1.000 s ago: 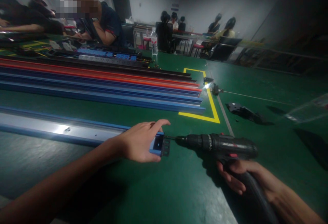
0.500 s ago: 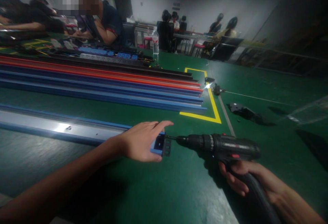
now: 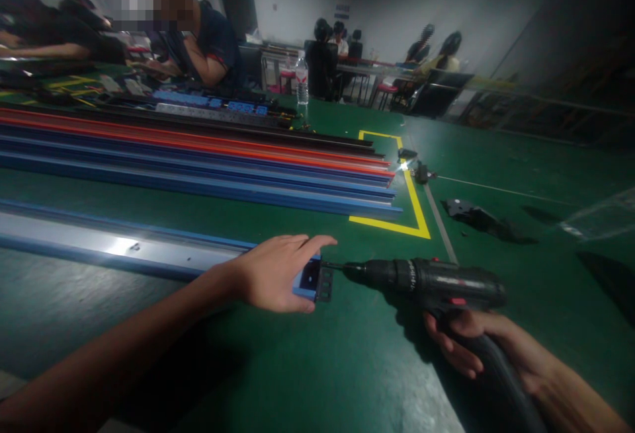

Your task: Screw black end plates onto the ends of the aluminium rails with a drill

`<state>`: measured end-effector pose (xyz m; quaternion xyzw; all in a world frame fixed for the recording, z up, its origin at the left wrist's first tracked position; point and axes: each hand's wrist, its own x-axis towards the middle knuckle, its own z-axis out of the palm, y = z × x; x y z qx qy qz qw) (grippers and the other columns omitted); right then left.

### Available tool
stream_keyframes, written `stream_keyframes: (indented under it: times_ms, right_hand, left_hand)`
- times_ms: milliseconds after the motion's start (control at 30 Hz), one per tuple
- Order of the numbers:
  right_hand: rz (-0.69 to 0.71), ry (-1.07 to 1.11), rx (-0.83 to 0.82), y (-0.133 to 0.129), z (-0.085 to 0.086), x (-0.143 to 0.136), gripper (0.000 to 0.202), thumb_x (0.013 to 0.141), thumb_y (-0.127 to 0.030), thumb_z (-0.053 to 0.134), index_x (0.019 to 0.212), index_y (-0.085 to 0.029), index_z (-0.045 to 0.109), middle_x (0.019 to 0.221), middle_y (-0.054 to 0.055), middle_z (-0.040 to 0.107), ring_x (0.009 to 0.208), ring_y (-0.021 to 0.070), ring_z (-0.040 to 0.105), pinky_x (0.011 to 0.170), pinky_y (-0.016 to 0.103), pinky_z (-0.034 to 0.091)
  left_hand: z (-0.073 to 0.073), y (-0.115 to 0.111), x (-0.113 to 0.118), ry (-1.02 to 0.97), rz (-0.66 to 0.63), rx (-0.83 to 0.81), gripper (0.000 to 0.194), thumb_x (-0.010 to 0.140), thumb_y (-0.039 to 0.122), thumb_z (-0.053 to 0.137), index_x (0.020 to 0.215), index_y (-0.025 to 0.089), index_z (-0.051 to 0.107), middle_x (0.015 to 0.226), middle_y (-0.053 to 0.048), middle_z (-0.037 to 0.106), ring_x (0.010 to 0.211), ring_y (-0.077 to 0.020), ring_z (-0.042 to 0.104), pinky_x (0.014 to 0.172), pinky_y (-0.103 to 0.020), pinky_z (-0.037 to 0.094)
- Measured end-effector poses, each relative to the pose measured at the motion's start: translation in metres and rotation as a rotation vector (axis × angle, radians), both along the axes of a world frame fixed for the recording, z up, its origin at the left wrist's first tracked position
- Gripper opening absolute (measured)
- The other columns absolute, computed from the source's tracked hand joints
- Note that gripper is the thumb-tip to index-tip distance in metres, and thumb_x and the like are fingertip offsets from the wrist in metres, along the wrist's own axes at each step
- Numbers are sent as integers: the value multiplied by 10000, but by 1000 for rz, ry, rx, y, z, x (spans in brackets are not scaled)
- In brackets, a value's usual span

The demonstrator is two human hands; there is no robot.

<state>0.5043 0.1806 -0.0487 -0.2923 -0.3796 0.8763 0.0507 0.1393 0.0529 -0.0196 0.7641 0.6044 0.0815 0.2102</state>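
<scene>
My left hand (image 3: 278, 274) lies across the right end of a long blue and silver metal rail (image 3: 169, 254), with the thumb on the near edge and the fingers over the far side. A small black end plate (image 3: 325, 284) with square openings sits at the rail's end. My right hand (image 3: 464, 340) is closed around the handle of a black cordless drill (image 3: 431, 281). The drill lies level, pointing left, and its thin bit (image 3: 335, 266) reaches the end plate's far corner. Whether a screw is at the tip cannot be made out.
Several blue, red and black rails (image 3: 248, 172) lie side by side beyond. Yellow tape (image 3: 421, 215) marks their right end. Small black parts (image 3: 466, 211) lie to the right. A water bottle (image 3: 301, 79) stands at the back. A person (image 3: 213, 43) sits across the green table (image 3: 317, 373).
</scene>
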Motion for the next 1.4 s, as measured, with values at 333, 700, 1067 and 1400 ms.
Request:
stream_keyframes:
  times_ms: [333, 700, 1067, 1400]
  right_hand:
    - [3, -8, 7, 2, -4, 1, 271, 773, -289, 716, 953, -94, 771, 733, 77, 673, 448, 66, 510, 468, 197, 478]
    - [-26, -13, 13, 2, -7, 3, 254, 774, -277, 697, 916, -79, 768, 686, 57, 649, 432, 55, 472, 469, 210, 509]
    - [-11, 2, -22, 1, -3, 2, 277, 788, -270, 699, 981, -82, 766, 756, 84, 681, 473, 63, 520, 479, 189, 479]
    - [-18, 0, 0, 1, -3, 1, 273, 778, -267, 705, 967, -81, 770, 737, 75, 684, 454, 58, 508, 470, 186, 477]
  left_hand:
    - [4, 1, 2, 32, 12, -34, 1044, 709, 546, 768, 1540, 275, 196, 1352, -134, 574, 1225, -343, 571, 1020, -464, 435]
    - [5, 0, 2, 20, 14, -48, 1022, 718, 532, 762, 1536, 281, 203, 1365, -122, 566, 1241, -323, 558, 1044, -457, 423]
    - [3, 1, 1, 49, -1, -24, 1032, 721, 574, 747, 1539, 269, 196, 1359, -128, 568, 1216, -321, 568, 1017, -449, 431]
    - [5, -3, 6, 274, 39, 73, 643, 725, 693, 659, 1084, 160, 619, 1064, -121, 651, 993, -322, 600, 877, -465, 443]
